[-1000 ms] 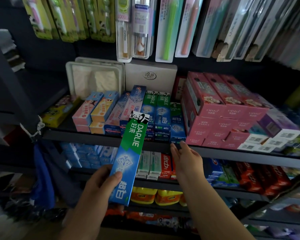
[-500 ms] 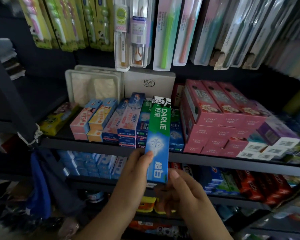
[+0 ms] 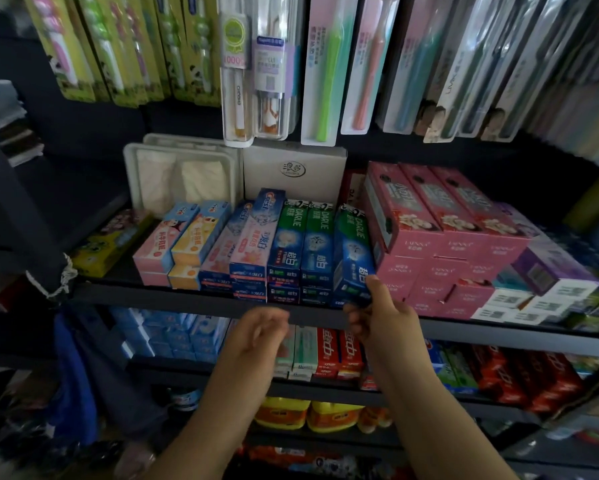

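Toothpaste box (image 3: pixel 353 251), green at the far end and blue at the near end, seen from the head view: it lies lengthwise on the shelf (image 3: pixel 187 299), in the gap between a stack of like boxes (image 3: pixel 301 244) on its left and the pink cartons (image 3: pixel 429 258) on its right. It sits slightly askew, with its near end at the shelf's front edge and on top of another box of the same kind.

The right hand (image 3: pixel 381 313) pinches that near end, thumb up against the right corner and fingers curled beneath. The left hand (image 3: pixel 260 337) hangs just below the shelf edge. It is blurred, its fingers loosely bent, and it holds nothing.

The box looks like thin card round a tube: light, fairly stiff along its length, but easy to dent at the flaps and slick on its printed faces. A hold across the two narrow sides near the end would probably serve best, pushing straight along its length so that it slides home without snagging on the cartons.

Toothbrush packs (image 3: pixel 325 64) hang above, well clear of the box.
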Tool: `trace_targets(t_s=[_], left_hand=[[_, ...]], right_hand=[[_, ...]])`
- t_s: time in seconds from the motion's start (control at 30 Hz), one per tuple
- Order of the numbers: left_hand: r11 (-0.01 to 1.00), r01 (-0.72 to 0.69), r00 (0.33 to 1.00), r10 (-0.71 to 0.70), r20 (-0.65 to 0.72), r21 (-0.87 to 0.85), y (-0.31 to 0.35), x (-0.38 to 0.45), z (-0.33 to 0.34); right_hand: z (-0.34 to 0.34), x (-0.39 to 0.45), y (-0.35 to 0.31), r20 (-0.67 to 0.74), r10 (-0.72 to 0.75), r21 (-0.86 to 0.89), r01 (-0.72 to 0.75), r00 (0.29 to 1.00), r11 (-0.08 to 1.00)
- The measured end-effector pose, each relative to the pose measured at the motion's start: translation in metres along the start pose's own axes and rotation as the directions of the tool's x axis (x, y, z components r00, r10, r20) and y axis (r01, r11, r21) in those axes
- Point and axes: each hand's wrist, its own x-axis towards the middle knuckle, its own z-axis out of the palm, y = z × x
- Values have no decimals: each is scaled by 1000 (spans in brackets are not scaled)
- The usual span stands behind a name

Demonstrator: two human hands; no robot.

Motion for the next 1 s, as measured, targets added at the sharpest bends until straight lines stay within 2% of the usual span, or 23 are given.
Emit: trace_targets(t_s=[0.07, 0.13, 0.23, 0.43, 0.6, 0.7, 0.83, 0.9, 1.0], left_hand=[[997, 69, 997, -70, -39, -41, -11, -5, -11], [990, 120, 991, -124, -54, -74, -22, -9, -20], [988, 137, 989, -141, -55, -63, -37, -12, -32], [983, 178, 983, -180, -45, -39, -54, -13, -45], [980, 201, 979, -201, -18, -7, -63, -11, -47], [975, 221, 975, -221, 7, 18, -71, -9, -46], [965, 241, 961, -252, 111, 107, -85, -8, -32], [948, 264, 939, -294, 179, 176, -97, -7, -17], [916, 285, 881, -367, 299, 282, -119, -12, 15]], right_hand=[[1, 5, 0, -40, 15, 45, -13, 999, 999], [2, 7, 3, -78, 13, 20, -11, 997, 1000], [4, 10, 13, -104, 16, 2, -16, 994, 1000], [14, 8, 13, -61, 113, 348, -84, 992, 934], [20, 14, 13, -23, 169, 480, -137, 985, 866], [15, 12, 15, 13, 160, 454, -149, 987, 879], [-26, -3, 45, -50, 91, 328, -70, 995, 942], [-62, -17, 75, -121, 77, 221, -49, 990, 974], [-124, -46, 126, -328, 131, 123, -95, 936, 988]])
